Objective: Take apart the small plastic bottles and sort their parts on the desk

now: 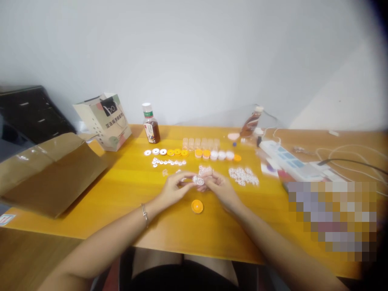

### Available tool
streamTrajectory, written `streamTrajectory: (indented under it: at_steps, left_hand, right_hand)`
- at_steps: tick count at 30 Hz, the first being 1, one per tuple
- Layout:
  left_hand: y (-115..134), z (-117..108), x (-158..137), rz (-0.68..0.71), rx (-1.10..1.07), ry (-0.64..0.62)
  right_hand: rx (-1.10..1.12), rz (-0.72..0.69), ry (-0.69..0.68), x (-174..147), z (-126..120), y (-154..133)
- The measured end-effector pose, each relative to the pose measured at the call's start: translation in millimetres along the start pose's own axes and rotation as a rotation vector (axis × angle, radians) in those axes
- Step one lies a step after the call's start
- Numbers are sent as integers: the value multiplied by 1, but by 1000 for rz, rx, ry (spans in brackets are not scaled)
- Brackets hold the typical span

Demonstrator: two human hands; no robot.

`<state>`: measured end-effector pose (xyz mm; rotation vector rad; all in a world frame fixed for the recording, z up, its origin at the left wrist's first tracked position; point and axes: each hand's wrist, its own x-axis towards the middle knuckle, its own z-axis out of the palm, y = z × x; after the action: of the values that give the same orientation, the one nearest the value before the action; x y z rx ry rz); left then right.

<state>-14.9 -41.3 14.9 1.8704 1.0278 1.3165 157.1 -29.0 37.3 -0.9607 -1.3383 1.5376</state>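
My left hand [179,185] and my right hand [218,185] meet over the middle of the table, fingers closed on a small white round plastic part [199,181]. Its exact kind is too blurred to make out. Just below them on the tabletop lies an orange round cap [197,206] with a pale centre. Beyond my fingers is a small cluster of pinkish-white parts [205,169], partly covered by my right hand. To the right spreads a pile of white wheel-like pieces [243,176]. Small white pieces [169,162] form a row at left.
Behind stand rows of white and orange discs [177,152], round caps [214,155] and clear cups [201,144]. Two drink bottles [152,127] [252,122] stand near the wall. A cardboard box [51,173] and paper bag [104,121] are left; a power strip [286,158] with cables is right.
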Motion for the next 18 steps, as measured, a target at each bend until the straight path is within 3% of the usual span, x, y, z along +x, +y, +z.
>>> streamTrajectory:
  at_steps: [3,5,9,14,18]
  left_hand:
    - [-3,1,1,-80,-54,10]
    - [-4,1,2,-63,-28,8]
    - [-6,-2,1,135,116,-33]
    - [-6,-3,-1,443,372,9]
    - [-3,-5,-2,464,410,71]
  right_hand:
    - [13,-14,1,-2,1,-2]
    - [1,-36,1,-4,3,-4]
    - [-52,-66,13,-4,3,-3]
    - [-120,-31,61,0,1,4]
    - [-217,-79,119,3,-5,1]
